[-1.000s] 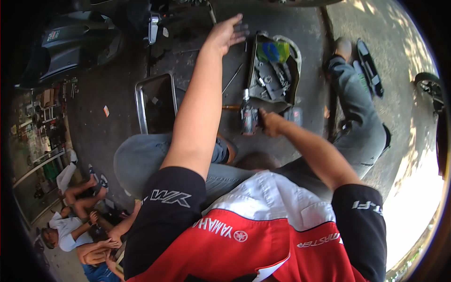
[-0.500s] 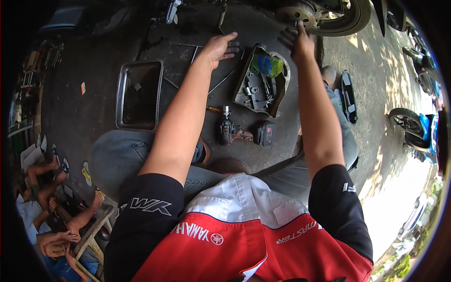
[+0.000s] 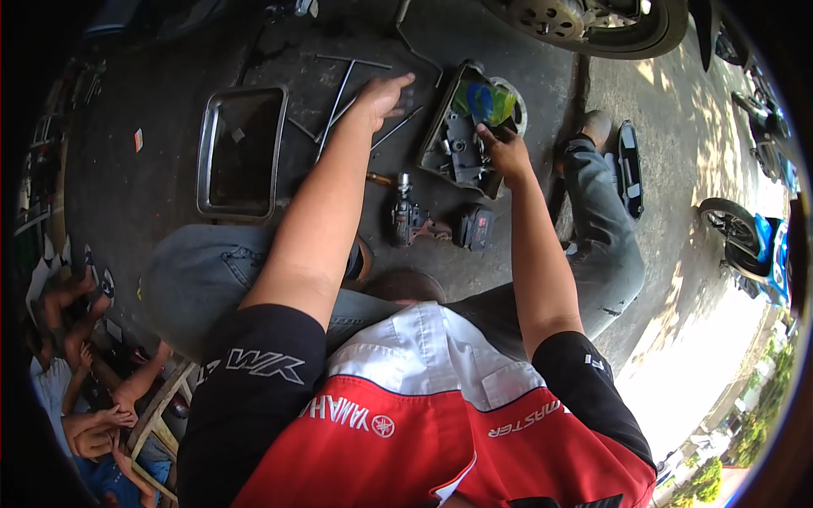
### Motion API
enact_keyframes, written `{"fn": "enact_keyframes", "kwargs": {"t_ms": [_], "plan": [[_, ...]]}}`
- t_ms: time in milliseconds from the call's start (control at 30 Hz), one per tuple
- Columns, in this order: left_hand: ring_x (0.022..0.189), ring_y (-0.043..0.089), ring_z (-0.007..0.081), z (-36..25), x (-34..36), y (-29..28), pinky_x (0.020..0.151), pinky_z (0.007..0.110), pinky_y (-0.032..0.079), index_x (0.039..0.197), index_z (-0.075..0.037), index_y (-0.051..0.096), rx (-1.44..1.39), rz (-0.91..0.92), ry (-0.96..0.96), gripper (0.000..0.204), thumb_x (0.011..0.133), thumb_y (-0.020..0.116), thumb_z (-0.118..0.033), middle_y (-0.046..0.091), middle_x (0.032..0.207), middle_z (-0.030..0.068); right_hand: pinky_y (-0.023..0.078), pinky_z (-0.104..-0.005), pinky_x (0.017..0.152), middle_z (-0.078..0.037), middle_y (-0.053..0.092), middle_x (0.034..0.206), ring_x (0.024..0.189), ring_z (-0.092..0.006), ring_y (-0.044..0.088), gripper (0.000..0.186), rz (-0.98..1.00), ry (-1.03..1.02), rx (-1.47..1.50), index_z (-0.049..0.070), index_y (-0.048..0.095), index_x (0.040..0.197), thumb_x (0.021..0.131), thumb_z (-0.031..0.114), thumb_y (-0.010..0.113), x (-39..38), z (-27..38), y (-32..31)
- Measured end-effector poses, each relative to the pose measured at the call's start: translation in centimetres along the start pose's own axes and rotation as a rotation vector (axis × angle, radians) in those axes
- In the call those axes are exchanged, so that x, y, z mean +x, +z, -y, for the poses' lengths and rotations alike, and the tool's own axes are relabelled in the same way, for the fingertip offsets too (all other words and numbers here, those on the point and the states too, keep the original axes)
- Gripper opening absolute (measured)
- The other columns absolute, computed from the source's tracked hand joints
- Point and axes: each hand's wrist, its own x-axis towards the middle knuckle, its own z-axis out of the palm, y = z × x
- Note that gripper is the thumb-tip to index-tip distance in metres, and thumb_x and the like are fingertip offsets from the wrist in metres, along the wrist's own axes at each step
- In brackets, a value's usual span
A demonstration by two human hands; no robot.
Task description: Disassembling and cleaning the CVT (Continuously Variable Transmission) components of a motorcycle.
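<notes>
My right hand (image 3: pixel 506 155) is over the right side of a metal engine cover (image 3: pixel 432 157), its thumb stretched out and its other fingers partly hidden. Inside the cover, loose bolts and small metal parts (image 3: pixel 460 146) lie beside a green and blue plastic packet (image 3: pixel 484 102). Above the floor to the left, my left hand (image 3: pixel 385 99) is open and holds nothing. Beneath and around it lie a T-handle wrench (image 3: pixel 345 83) and thin metal rods (image 3: pixel 398 127). Nearer to me rests a cordless impact wrench (image 3: pixel 408 218) with a socket on it, next to its black battery end (image 3: pixel 476 229).
A rectangular metal tray (image 3: pixel 203 161) stands on the left. A motorcycle wheel (image 3: pixel 644 38) is at the far right, with a long black part (image 3: pixel 629 169) beside my leg. People sit at the lower left; a blue motorcycle (image 3: pixel 766 245) stands at the right.
My right hand has come back from near the wheel hub down to the engine cover. My left hand has shifted slightly left and nearer, still open. The view has tilted a little.
</notes>
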Motion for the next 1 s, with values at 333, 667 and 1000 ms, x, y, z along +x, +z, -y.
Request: {"fn": "enact_keyframes", "kwargs": {"t_ms": [333, 667, 1000], "plan": [[0.092, 0.066, 0.0144, 0.2, -1.8, 3.3, 0.081, 0.031, 0.05, 0.111, -0.007, 0.064, 0.074, 0.039, 0.029, 0.037, 0.094, 0.068, -0.039, 0.069, 0.101, 0.003, 0.045, -0.0674, 0.095, -0.024, 0.027, 0.154, 0.138, -0.0477, 0.033, 0.105, -0.002, -0.021, 0.761, 0.014, 0.022, 0.154, 0.078, 0.065, 0.072, 10.7, 19.0, -5.8], [0.094, 0.067, 0.0187, -0.5, -2.9, 3.8, 0.087, 0.036, 0.053, 0.125, -0.006, 0.059, -0.355, 0.232, -0.07, 0.047, 0.095, 0.065, -0.042, 0.068, 0.112, 0.0095, 0.049, -0.0437, 0.092, -0.019, 0.051, 0.127, 0.116, -0.0293, 0.054, 0.09, -0.052, -0.165, 0.851, 0.003, 0.032, 0.141, 0.073, 0.026, 0.085, 1.7, 11.3, 0.6], [0.096, 0.07, 0.0249, 4.1, -5.0, -5.5, 0.088, 0.04, 0.058, 0.108, -0.003, 0.066, -0.51, 0.19, 0.106, 0.024, 0.092, 0.068, -0.021, 0.072, 0.102, 0.0122, 0.035, -0.049, 0.11, -0.012, 0.046, 0.147, 0.133, -0.0308, 0.045, 0.069, 0.752, 0.124, 1.325, 0.01, 0.036, 0.15, 0.088, 0.018, 0.065, -1.5, 9.2, 8.1]]}}
